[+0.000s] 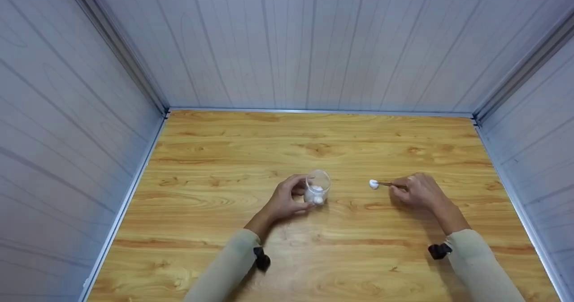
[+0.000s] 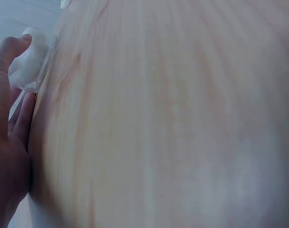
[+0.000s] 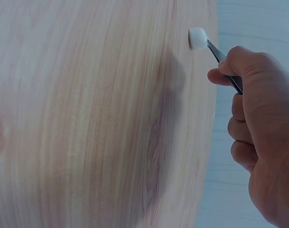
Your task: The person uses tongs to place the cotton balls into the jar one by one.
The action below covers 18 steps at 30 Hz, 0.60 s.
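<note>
A small clear glass cup (image 1: 319, 179) stands upright on the wooden table, with several white cotton balls (image 1: 318, 200) inside. My left hand (image 1: 282, 199) holds it from the left side, thumb at the near side and fingers round the far side. In the left wrist view, the thumb lies along the wall of the cup (image 2: 50, 61). To the right of the cup, my right hand (image 1: 419, 191) grips a pair of metal tweezers (image 3: 214, 50) between thumb and forefinger, other fingers curled. Their tips pinch one cotton ball (image 3: 198, 38), apart from the cup.
The wood-grain table (image 1: 287, 145) is bounded by pale panel walls (image 1: 287, 46) at the back, left and right. Metal rails run along the table's edges. A dark wrist device (image 1: 261, 259) sits at each sleeve cuff.
</note>
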### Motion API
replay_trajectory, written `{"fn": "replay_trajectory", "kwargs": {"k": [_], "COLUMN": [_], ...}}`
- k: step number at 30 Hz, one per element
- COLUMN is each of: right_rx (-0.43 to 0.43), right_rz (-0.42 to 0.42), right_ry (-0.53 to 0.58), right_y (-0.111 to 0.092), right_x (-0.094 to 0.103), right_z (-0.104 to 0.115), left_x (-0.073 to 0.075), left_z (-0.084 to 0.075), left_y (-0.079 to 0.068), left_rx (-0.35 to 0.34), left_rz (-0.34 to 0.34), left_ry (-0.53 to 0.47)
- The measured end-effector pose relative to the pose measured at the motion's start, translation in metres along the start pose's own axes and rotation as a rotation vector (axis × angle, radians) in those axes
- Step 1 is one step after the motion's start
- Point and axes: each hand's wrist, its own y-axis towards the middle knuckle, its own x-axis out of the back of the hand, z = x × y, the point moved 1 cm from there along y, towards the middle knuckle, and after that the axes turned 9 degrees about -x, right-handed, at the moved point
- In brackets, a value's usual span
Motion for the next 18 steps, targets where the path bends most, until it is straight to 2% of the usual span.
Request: {"fn": "replay_trajectory", "kwargs": {"k": [6,14,18], "right_rx": [-0.003,-0.039,-0.041], "right_rz": [-0.005,0.029,0.010], "right_ry": [0.003,0.008,0.012], "right_y": [-0.0011,-0.0011,0.0010], "right_x": [-0.0010,0.0010,0.0045], "right_z": [-0.0007,0.0009,0.0032], "left_x": [0.0001,-0.0006,-0.0016], "left_z": [0.0008,0.0007,0.0008], "left_y": [0.0000,0.0006,0.0005], "left_rx": [0.007,0.015,0.009], "left_rz": [0.002,-0.012,-0.031], "left_ry": [0.008,-0.029,-0.058]}}
